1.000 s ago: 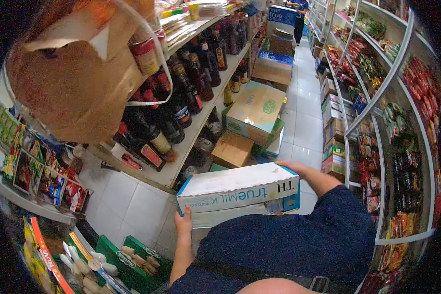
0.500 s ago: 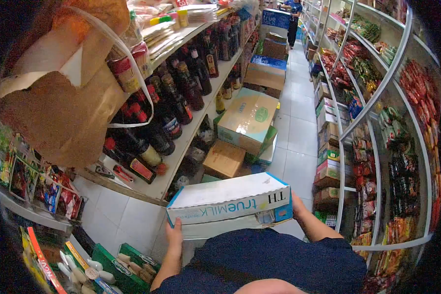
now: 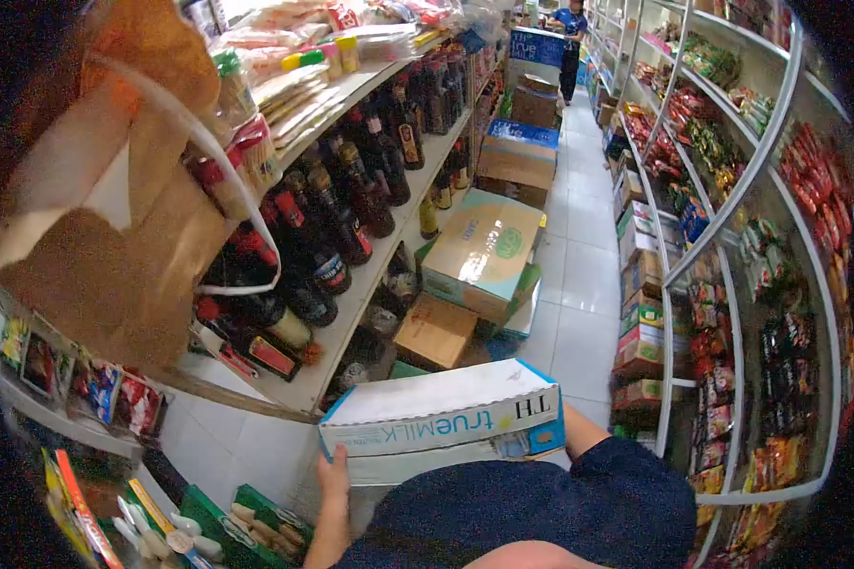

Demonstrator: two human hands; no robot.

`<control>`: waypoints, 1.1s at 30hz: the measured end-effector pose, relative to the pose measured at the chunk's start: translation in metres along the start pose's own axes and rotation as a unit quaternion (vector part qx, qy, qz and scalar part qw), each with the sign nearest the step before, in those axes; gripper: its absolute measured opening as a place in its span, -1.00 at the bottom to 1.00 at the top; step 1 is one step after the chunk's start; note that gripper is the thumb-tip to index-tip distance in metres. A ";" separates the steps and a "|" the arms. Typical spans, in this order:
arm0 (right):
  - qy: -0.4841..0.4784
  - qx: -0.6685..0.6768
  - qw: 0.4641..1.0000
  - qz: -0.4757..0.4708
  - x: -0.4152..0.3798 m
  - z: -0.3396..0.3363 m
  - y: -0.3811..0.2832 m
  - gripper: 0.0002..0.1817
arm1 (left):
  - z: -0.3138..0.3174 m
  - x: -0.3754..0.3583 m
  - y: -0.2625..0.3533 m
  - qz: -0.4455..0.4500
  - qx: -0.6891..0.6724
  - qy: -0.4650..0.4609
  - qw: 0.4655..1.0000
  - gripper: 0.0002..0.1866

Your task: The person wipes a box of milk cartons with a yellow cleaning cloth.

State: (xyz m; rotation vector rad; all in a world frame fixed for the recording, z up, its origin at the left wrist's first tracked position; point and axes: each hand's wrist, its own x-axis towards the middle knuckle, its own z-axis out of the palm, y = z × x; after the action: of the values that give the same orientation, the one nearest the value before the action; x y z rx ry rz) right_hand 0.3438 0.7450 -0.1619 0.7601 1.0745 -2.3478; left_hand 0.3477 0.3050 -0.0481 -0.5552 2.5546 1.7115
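Observation:
A white and blue milk carton box (image 3: pixel 436 417), its "TH true MILK" print upside down to me, is held level in front of my dark shirt. My left hand (image 3: pixel 333 472) grips its left end, the thumb on the near side and the other fingers hidden. At the right end is my right hand (image 3: pixel 579 429), mostly hidden behind the box, its fingers out of sight. Beyond the box, a small brown carton (image 3: pixel 436 330) and a larger cardboard carton (image 3: pixel 484 248) lie on the floor by the shelf.
Dark sauce bottles (image 3: pixel 351 218) line the left shelf (image 3: pixel 403 211). Packets hang and lie on the metal rack (image 3: pixel 672 313) at right. A tiled aisle (image 3: pixel 576 275) runs between, with a person (image 3: pixel 569 47) at its far end. A large brown paper piece (image 3: pixel 85 256) hangs at left.
The box sits slightly lower in view, still between both hands. My right hand is more hidden behind it. More of the far person shows as the view has shifted.

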 end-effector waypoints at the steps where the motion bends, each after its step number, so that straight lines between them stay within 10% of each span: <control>1: -0.002 0.000 1.000 0.001 0.004 -0.001 -0.001 -0.46 | -0.002 0.010 -0.006 0.011 -0.001 0.002 1.000 -0.50; 15: 0.000 -0.024 0.999 0.026 0.041 0.000 -0.013 -0.45 | 0.030 0.069 0.093 -0.079 0.180 0.019 0.980 -0.39; 33: 0.001 -0.033 0.999 0.022 0.042 -0.005 -0.013 -0.44 | 0.022 0.056 0.087 0.008 0.078 -0.019 0.997 -0.48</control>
State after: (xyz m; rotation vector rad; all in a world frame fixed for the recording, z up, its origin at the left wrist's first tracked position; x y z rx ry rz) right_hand 0.3060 0.7500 -0.1845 0.7547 1.1188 -2.2628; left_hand 0.2651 0.3389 0.0094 -0.4896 2.6430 1.4931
